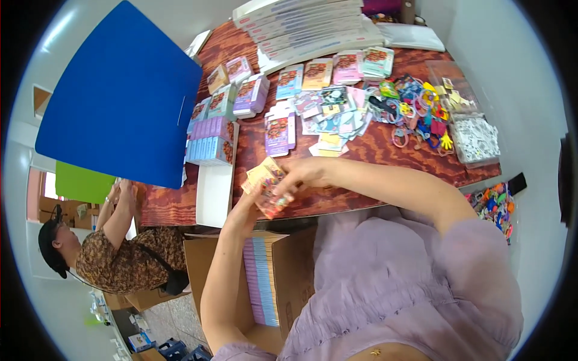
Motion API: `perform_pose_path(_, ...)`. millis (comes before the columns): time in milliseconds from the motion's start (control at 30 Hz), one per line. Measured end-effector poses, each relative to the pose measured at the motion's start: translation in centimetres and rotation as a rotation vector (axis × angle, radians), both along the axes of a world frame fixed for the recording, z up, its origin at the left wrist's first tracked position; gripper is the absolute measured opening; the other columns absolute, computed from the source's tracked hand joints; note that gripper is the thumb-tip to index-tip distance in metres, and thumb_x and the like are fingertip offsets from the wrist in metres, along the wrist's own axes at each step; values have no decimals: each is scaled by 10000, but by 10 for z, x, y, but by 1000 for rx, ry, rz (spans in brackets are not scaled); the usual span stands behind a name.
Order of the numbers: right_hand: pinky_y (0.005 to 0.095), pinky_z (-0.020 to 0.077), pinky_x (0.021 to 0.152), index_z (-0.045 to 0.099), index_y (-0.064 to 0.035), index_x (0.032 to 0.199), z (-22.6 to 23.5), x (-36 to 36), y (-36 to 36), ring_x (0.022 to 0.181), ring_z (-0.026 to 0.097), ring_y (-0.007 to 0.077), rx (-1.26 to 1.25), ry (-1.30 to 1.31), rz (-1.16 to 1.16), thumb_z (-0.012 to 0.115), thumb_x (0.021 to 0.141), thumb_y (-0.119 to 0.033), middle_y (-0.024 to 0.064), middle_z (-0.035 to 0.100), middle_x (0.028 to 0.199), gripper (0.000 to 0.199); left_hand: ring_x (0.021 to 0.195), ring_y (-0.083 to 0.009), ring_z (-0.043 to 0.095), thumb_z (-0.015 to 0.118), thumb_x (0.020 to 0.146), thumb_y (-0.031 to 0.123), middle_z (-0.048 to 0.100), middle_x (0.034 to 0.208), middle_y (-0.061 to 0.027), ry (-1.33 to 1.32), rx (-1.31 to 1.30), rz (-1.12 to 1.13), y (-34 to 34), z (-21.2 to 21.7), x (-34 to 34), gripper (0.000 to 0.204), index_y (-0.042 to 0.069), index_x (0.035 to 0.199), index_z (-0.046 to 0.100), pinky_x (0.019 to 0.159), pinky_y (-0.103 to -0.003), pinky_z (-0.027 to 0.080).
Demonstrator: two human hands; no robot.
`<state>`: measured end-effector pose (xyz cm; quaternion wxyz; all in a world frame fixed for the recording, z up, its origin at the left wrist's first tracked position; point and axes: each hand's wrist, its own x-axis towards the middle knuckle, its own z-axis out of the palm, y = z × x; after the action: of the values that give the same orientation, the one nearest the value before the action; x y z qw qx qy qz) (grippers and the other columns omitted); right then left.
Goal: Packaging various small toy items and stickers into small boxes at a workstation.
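Over the table's near edge, my left hand [243, 212] grips a small yellow-orange carton [261, 174] from its lower left. The fingers of my right hand [304, 173] close on the carton's right side, and its top flaps stand up. Just beyond it lies a purple carton [278, 137] with an open flap. Behind my right hand spreads a loose pile of pastel cards and small paper packets [340, 123]. Farther back, a row of flat cartons includes a blue one [289, 82], an orange one [318, 74], a pink one [348, 66] and a green one [378, 63].
Stacked cartons [211, 141] stand left, by a white tray [214, 195]. Colourful trinkets [421, 111] and a clear tub of white pieces [475, 139] lie right. Below is a cardboard box [295, 283] of packed cartons. A blue divider [120, 96] separates me from another person [123, 262].
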<state>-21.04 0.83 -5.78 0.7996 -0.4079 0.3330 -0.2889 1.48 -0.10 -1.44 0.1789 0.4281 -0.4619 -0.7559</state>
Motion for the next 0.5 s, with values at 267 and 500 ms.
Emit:
perform_pose_path(267,384,218,1192,-8,-23,1572,-6,-13,-2,1469,241,324,-665,322,29,864,622,-132,249,263,1565,1295,1360,-323,368,925,635,170,237,1475,-212,-280,-800,177,29,-51,-19,1399,50,1554,-123,1134,-418,349)
perform_pose_path(500,420,229,1193,46,-10,1560,-22,-13,-11,1468,224,365,-828,529,59,866,659,-222,240,202,1563,1236,1371,-362,346,950,585,278,205,1505,-235,-284,-827,111,13,-65,-10,1418,-34,1537,-53,1159,-442,303)
